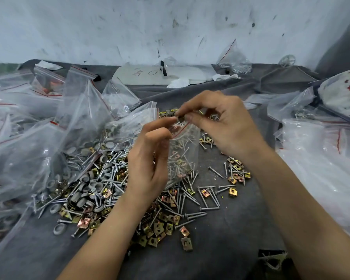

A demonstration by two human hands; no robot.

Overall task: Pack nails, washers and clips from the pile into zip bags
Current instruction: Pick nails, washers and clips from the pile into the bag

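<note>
Forearms span the pile on the table, left hand pinching the mouth of the zip bag above it, right hand pinching a small part there; filling step, next likely needs dropping it inside.

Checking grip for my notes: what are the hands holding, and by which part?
The left hand and right hand both pinch one small zip bag at its top edge, by the red zip strip.

The white board bears a handwritten "O" beside an unreadable red scrawl.
</note>
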